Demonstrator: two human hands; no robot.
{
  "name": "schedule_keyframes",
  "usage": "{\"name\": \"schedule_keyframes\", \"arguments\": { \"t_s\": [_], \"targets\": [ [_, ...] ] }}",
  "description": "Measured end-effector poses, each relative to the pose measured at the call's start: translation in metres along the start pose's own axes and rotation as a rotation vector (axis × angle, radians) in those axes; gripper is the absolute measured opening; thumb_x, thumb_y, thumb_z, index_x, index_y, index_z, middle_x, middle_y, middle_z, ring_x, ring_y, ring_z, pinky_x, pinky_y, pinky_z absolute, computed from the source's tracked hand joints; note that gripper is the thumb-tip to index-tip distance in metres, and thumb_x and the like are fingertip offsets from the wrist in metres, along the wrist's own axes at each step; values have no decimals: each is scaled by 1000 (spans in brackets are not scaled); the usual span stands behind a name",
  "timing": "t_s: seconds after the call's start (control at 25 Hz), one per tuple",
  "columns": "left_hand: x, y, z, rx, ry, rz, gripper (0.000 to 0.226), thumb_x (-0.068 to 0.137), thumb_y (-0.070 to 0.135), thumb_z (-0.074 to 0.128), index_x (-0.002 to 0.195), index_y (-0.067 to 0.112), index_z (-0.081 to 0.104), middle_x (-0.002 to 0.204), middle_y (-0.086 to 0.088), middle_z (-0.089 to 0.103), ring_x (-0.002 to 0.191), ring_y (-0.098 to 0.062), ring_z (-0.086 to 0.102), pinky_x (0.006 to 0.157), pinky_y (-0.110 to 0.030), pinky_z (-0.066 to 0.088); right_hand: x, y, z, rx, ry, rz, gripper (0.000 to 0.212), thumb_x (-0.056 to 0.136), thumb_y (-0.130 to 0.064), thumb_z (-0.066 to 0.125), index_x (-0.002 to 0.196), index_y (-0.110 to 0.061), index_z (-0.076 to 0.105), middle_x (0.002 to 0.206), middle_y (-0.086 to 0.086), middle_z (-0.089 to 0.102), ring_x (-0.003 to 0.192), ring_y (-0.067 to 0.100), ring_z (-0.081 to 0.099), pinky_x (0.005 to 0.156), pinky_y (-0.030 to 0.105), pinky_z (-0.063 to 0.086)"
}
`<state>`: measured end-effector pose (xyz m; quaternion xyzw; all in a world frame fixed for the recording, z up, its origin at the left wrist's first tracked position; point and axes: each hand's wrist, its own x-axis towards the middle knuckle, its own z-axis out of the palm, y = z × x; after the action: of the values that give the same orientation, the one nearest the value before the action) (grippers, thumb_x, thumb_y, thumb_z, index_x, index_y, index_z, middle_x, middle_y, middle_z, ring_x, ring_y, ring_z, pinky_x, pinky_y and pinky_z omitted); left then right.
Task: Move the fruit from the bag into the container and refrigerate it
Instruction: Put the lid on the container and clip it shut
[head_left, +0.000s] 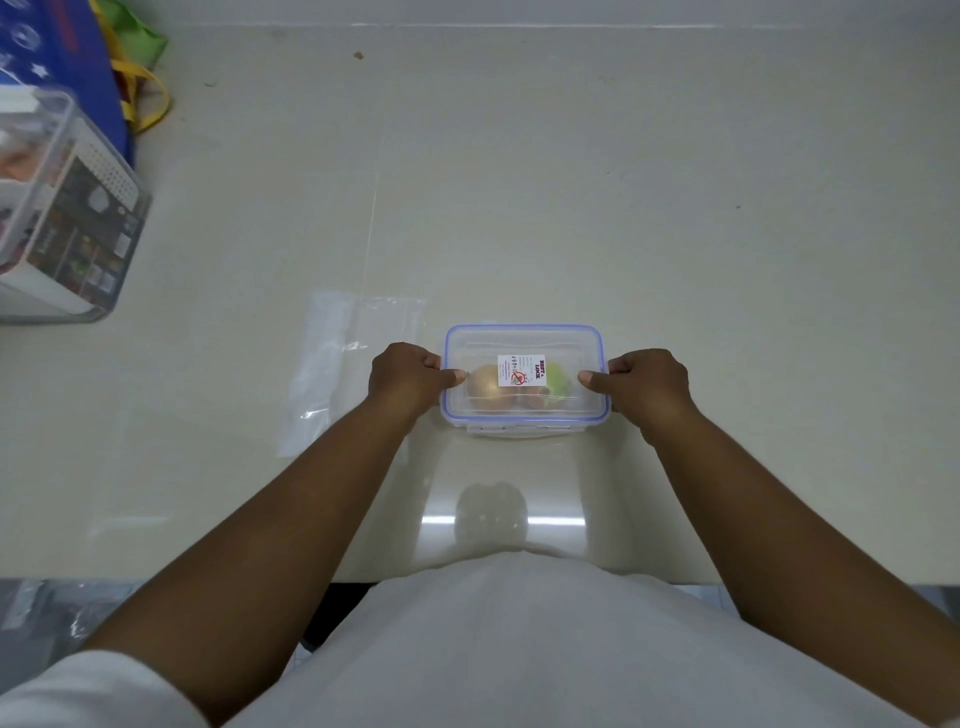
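A clear rectangular container (524, 338) with a blue-rimmed lid and a white label stands on the pale counter in front of me. Through the lid I see fruit: a brownish round piece (483, 387) on the left and a green one (560, 384) on the right. My left hand (408, 379) grips the container's left end, thumb pressed on the lid. My right hand (647, 384) grips the right end the same way. A flat, empty clear plastic bag (343, 364) lies on the counter just left of my left hand.
A large clear storage box (67, 208) with printed packaging inside sits at the left edge. Behind it lie blue, green and yellow fabric bags (124, 67). The counter's front edge (208, 577) runs near my body.
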<state>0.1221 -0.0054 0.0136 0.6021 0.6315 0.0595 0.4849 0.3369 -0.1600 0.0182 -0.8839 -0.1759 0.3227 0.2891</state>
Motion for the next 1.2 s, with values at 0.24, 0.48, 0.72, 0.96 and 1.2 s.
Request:
{"name": "schedule_keyframes", "arguments": {
  "t_s": [0.24, 0.48, 0.72, 0.96, 1.2],
  "targets": [
    [-5, -1, 2, -9, 5, 11, 40, 65, 25, 87, 87, -3, 70, 91, -19, 72, 85, -36, 71, 84, -50, 58, 2, 6, 3, 187, -38, 67, 40, 67, -30, 87, 89, -1, 69, 99, 12, 72, 89, 28, 69, 88, 45, 58],
    [-5, -2, 1, -2, -1, 30, 35, 66, 29, 86, 81, 2, 69, 85, -14, 72, 82, -33, 71, 84, -48, 58, 1, 6, 3, 176, -3, 35, 30, 69, -30, 86, 83, -9, 69, 98, 9, 71, 89, 26, 68, 84, 41, 58],
    [-7, -2, 7, 0, -13, 90, 40, 65, 33, 85, 82, -1, 70, 82, -14, 69, 76, -34, 69, 82, -46, 58, -3, 16, 7, 149, 113, 6, 40, 74, -35, 80, 104, -9, 71, 110, 3, 70, 102, 20, 63, 89, 30, 49],
    [1, 0, 12, 72, -39, 172, 32, 68, 36, 81, 67, 8, 64, 68, -9, 60, 64, -25, 55, 65, -33, 47, -7, 20, 7, 100, 193, -24, 45, 79, -37, 76, 111, -6, 70, 117, 7, 70, 114, 23, 62, 91, 25, 43],
    [-12, -6, 13, 221, 56, 315, 60, 76, 42, 75, 125, 13, 57, 125, -8, 61, 113, -25, 58, 89, -30, 45, -48, 28, 10, 28, 349, -108, 47, 85, -34, 72, 119, -4, 65, 111, 11, 70, 103, 25, 64, 91, 27, 42]
  ]
}}
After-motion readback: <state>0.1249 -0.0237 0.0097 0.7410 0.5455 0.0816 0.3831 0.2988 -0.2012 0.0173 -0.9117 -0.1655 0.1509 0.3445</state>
